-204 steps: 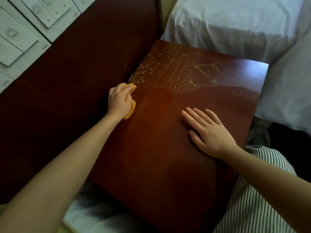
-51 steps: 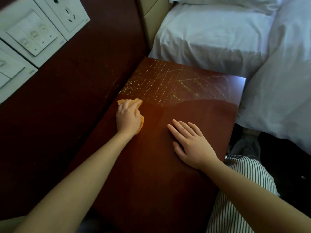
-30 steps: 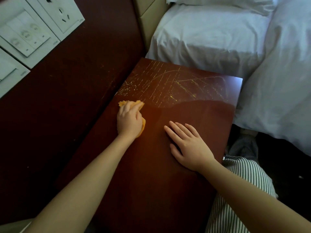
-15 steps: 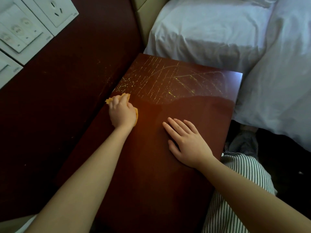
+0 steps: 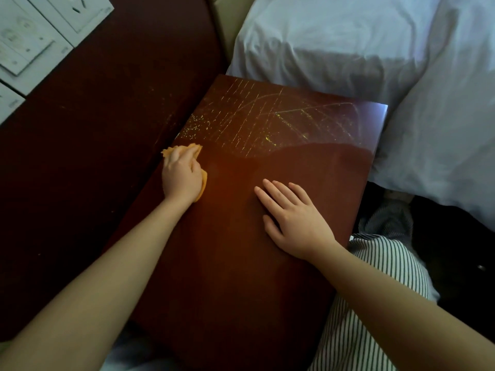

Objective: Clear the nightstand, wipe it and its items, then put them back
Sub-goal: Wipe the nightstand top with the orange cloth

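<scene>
The nightstand [image 5: 267, 277] has a dark red-brown glossy top with pale scratch marks and specks across its far half. My left hand [image 5: 182, 178] presses an orange cloth [image 5: 184, 149] onto the top at its left edge, next to the wall panel; most of the cloth is hidden under the hand. My right hand [image 5: 292, 218] lies flat on the middle of the top, fingers spread, holding nothing. No other items stand on the nightstand.
A dark wooden wall panel [image 5: 93, 129] runs along the left, with white switch and socket plates [image 5: 40, 30] at the top left. A bed with white sheets [image 5: 348, 44] and a white duvet [image 5: 455, 143] borders the far and right sides. Striped clothing [image 5: 375, 303] shows at the lower right.
My left hand with the cloth slid left from nearer the middle to the nightstand's left edge by the wall panel. My right hand stayed flat in place.
</scene>
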Motion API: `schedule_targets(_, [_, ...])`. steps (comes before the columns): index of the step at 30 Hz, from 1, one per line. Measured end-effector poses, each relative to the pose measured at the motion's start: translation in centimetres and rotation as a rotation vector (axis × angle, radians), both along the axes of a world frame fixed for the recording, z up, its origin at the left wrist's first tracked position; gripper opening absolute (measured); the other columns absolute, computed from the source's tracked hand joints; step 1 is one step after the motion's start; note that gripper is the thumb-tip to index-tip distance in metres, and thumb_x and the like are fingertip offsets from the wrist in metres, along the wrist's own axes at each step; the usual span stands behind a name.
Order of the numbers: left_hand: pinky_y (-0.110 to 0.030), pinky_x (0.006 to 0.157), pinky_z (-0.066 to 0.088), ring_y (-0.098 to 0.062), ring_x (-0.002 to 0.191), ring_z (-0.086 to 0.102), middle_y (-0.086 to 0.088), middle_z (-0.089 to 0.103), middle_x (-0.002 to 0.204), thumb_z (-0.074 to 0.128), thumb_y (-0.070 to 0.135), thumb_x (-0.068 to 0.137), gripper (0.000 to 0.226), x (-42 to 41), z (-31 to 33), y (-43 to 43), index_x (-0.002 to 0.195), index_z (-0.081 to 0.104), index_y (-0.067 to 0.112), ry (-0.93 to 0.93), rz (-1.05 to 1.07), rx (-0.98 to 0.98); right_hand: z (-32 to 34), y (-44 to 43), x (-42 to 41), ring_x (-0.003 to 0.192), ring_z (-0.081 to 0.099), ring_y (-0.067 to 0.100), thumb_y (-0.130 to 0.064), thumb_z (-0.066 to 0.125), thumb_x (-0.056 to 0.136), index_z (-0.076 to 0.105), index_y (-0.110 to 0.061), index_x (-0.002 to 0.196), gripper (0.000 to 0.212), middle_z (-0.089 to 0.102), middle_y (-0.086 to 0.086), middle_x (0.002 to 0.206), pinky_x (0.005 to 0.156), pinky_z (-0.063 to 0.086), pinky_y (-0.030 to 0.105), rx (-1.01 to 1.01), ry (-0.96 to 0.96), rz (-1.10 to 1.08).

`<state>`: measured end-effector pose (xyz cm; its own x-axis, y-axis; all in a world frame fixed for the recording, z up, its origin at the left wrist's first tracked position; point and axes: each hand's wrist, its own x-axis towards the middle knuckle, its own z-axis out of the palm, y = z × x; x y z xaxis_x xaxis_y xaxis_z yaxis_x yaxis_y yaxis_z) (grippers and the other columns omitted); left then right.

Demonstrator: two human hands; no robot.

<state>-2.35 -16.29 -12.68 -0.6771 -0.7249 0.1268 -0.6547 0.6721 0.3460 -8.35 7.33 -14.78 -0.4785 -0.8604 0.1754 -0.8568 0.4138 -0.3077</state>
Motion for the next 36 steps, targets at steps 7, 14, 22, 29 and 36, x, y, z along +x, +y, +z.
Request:
schedule_targets(7, [-0.033, 0.105, 0.031, -0.024, 0.129, 0.036, -0.004, 0.047, 0.137, 0.041, 0.013, 0.095, 0.037, -2.1, -0.8, 2.7, 0.13, 0.054, 0.02, 0.045, -0.056, -0.003, 0.2, 0.1, 0.0, 0.128, 0.047, 0.027, -0.034, 0.033, 0.092, 0.046, -0.013, 0.138, 0.053, 0.049, 0.01, 0.14, 0.109, 0.016, 0.035, -0.019, -0.004, -0.004])
schedule_targets(14, [-0.028, 0.1, 0.028, -0.02, 0.124, 0.042, 0.001, 0.052, 0.132, 0.04, 0.021, 0.089, 0.04, 2.4, -0.5, 1.3, 0.124, 0.058, 0.026, 0.004, -0.376, 0.057, 0.2, 0.1, 0.0, 0.129, 0.047, 0.026, -0.035, 0.032, 0.092, 0.046, -0.014, 0.139, 0.053, 0.049, 0.008, 0.14, 0.111, 0.02, 0.037, -0.011, -0.016, -0.009])
schedule_targets(22, [-0.031, 0.104, 0.03, -0.022, 0.13, 0.035, -0.003, 0.046, 0.137, 0.04, 0.012, 0.095, 0.038, -2.6, -0.1, 1.0, 0.131, 0.053, 0.017, 0.052, 0.061, 0.006, 0.2, 0.1, 0.1, 0.129, 0.047, 0.025, -0.035, 0.032, 0.092, 0.047, -0.014, 0.139, 0.053, 0.049, 0.008, 0.14, 0.11, 0.023, 0.042, -0.006, -0.008, -0.008])
schedule_targets(29, [-0.03, 0.099, 0.031, -0.022, 0.128, 0.037, -0.001, 0.047, 0.136, 0.041, 0.015, 0.095, 0.037, -1.1, -0.5, 3.0, 0.128, 0.056, 0.024, 0.014, -0.258, 0.026, 0.2, 0.1, 0.0, 0.128, 0.048, 0.026, -0.034, 0.033, 0.091, 0.048, -0.013, 0.137, 0.053, 0.05, 0.01, 0.139, 0.109, 0.018, 0.036, -0.015, -0.02, -0.009])
schedule_targets(36, [-0.029, 0.101, 0.029, -0.022, 0.128, 0.038, -0.002, 0.048, 0.137, 0.042, 0.014, 0.095, 0.037, 0.0, -0.5, 1.0, 0.128, 0.056, 0.023, 0.005, -0.254, 0.018, 0.0, 0.0, -0.1, 0.127, 0.049, 0.024, -0.036, 0.033, 0.09, 0.049, -0.015, 0.137, 0.054, 0.051, 0.008, 0.138, 0.107, 0.024, 0.045, -0.002, 0.042, -0.029])
